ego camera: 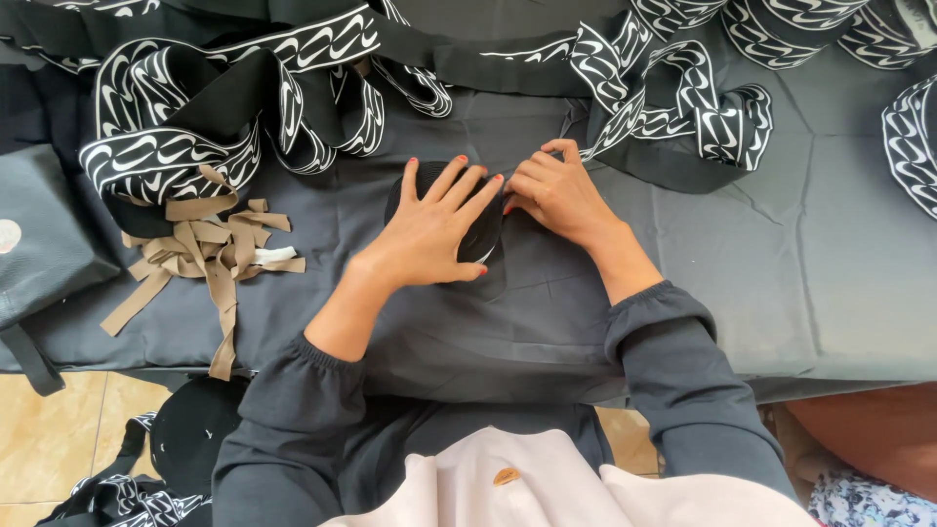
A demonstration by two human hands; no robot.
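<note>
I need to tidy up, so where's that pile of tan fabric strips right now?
In the head view, the tan strips lie on the dark cloth-covered table, to the left of the left hand, just below the black-and-white patterned band.

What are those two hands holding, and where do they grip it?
The left hand lies flat on a black oval fabric piece, pressing its middle; the right hand pinches near its right edge. Nothing is lifted.

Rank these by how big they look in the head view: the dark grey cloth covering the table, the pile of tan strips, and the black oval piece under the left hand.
1. Dark grey cloth, by far the largest.
2. Pile of tan strips.
3. Black oval piece, partly hidden by the left hand, so its full size is unsure; it looks smaller than the pile.
</note>
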